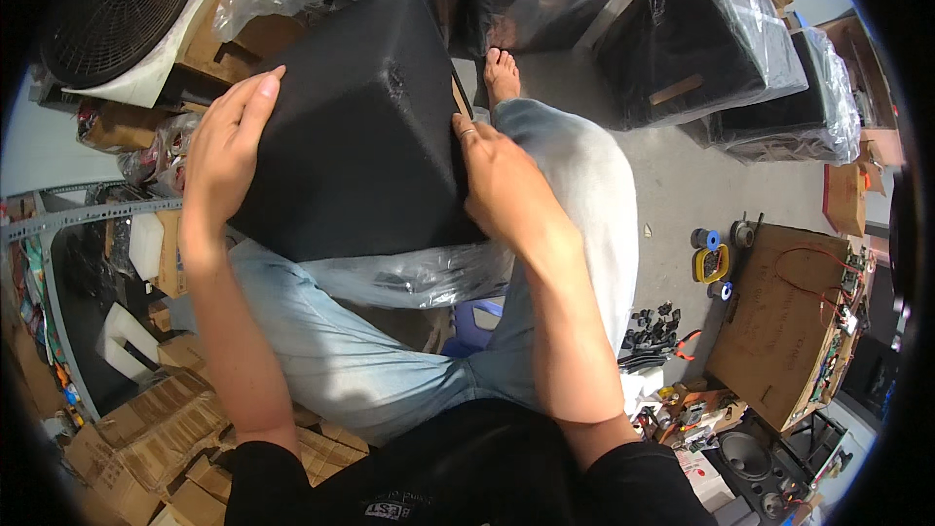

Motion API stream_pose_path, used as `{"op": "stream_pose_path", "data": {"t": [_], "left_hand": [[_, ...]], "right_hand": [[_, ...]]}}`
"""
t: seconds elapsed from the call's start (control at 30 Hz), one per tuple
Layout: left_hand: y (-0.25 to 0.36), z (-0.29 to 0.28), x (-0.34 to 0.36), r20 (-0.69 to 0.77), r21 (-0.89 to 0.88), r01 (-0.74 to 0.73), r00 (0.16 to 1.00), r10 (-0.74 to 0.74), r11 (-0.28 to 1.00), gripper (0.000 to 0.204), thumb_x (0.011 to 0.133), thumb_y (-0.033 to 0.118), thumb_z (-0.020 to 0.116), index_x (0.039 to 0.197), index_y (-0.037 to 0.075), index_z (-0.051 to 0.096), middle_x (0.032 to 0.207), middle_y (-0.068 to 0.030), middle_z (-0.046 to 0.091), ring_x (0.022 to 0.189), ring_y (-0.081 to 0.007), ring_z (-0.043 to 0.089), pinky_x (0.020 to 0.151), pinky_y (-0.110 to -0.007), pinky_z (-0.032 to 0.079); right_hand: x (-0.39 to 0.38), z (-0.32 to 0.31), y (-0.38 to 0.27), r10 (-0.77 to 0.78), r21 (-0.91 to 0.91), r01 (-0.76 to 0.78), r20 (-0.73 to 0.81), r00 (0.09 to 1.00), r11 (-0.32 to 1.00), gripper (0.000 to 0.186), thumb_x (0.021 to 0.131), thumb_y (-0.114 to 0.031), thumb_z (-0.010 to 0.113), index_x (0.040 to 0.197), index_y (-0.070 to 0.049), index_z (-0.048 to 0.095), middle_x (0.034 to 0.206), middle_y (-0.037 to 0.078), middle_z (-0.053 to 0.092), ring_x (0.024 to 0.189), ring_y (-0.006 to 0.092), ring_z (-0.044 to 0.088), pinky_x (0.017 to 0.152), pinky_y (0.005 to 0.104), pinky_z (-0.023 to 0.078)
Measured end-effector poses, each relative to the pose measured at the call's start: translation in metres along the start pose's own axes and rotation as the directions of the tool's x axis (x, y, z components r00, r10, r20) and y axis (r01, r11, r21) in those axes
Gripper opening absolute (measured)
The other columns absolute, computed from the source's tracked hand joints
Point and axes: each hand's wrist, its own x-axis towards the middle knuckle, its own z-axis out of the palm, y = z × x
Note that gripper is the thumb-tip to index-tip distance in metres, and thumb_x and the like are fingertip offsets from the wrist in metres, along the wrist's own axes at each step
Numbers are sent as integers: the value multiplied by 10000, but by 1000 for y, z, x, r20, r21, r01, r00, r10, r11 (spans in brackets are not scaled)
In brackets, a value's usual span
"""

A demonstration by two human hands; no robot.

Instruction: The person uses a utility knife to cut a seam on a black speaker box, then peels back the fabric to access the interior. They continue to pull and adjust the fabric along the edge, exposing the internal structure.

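Observation:
A large black cloth-covered box (pixel 341 136), which looks like a speaker cabinet, sits tilted between my knees above crumpled clear plastic wrap (pixel 429 278). My left hand (pixel 229 131) lies flat along its left side, fingers stretched out and thumb up. At the right edge, my right hand (pixel 502 175) is closed against the box, its fingertips beside a narrow tan strip (pixel 461 97) with a dark edge. Whether that strip is bare wood of the box or a separate piece I cannot tell. The undersides of the right fingers are hidden.
More black boxes in clear plastic (pixel 696 39) stand at the far right. A round fan (pixel 122 0) is at the far left. Flattened cardboard (pixel 146 429) lies lower left. To the right are a cardboard box (pixel 779 321), wire spools (pixel 706 239), red-handled pliers (pixel 689 343) and a speaker driver (pixel 745 453).

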Motion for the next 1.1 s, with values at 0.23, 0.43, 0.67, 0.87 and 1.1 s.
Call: {"op": "stream_pose_path", "data": {"t": [0.23,0.43,0.67,0.87,1.1], "left_hand": [[15,7,2,-11,57,-44,999,45,997,531,1124,405,469,1350,3,732,1396,-184,715,1353,-335,635,1175,-393,426],[13,4,9,7,31,-145,989,145,989,520,1114,386,489,1312,-22,744,1358,-212,731,1302,-352,676,1157,-411,452],[30,4,11,76,26,-417,907,414,908,438,1018,263,675,1364,-4,709,1374,-216,718,1300,-362,678,1157,-432,465],[60,26,13,57,34,-562,827,560,827,500,921,195,722,1358,-39,654,1364,-221,701,1287,-376,666,1115,-444,484],[63,37,7,-55,72,-540,837,544,838,448,869,212,726,1246,-22,660,1203,-199,724,1124,-404,704,1004,-442,526]], "right_hand": [[-10,-68,-22,-185,41,188,-56,981,981,363,911,42,628,1261,86,708,1072,233,742,949,384,753,865,412,606],[34,-79,22,-466,314,564,-336,819,764,248,892,16,819,1137,3,778,1096,143,790,894,237,768,740,327,596],[81,-100,5,-658,455,659,-189,729,600,365,869,25,819,1222,-69,822,1252,133,781,876,159,754,733,274,587],[97,-123,-8,-734,382,678,2,679,628,330,821,43,848,1143,-26,827,1202,159,790,911,201,783,740,312,636],[102,-127,-23,-765,419,678,68,640,604,318,812,80,811,1119,-2,814,1185,141,758,859,165,752,732,299,626]]}}
